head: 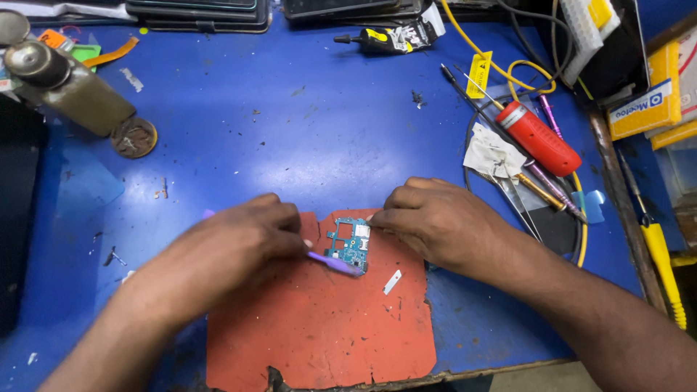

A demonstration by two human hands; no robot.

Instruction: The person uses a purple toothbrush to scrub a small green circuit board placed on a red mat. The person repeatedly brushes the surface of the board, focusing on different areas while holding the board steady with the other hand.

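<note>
— Left hand (243, 239)?
— Closed around a purple tool (335, 264), thin and flat, tip laid against the lower edge of the small green circuit board (350, 244).

— And the right hand (435, 218)?
— Fingers curled, palm down, fingertips pressing on the upper right corner of the board. Not wrapped around anything, only holding it flat (thumb hidden, so cannot tell more).

— Where exactly is the board?
— On the red mat (319, 327), near its upper edge, between both hands. Mat worn and torn at the lower border, lying on the blue surface (290, 123) close to the front edge.

— Anything beside the board?
— A small white strip (392, 282) on the mat, just to the lower right, apart from the board.

— Further away?
— At the right: a red-handled screwdriver (539, 138), a crumpled white paper (492, 154) just beside it, thin metal tools, and a yellow cable (501, 69) in loops. At far right, near the edge, a yellow-handled screwdriver (662, 261). At the top, a black and yellow glue tube (385, 40) lying on its side. At the upper left, a metal bottle (69, 83) lying tilted, with a round rusty lid (133, 137) just beside it.
</note>
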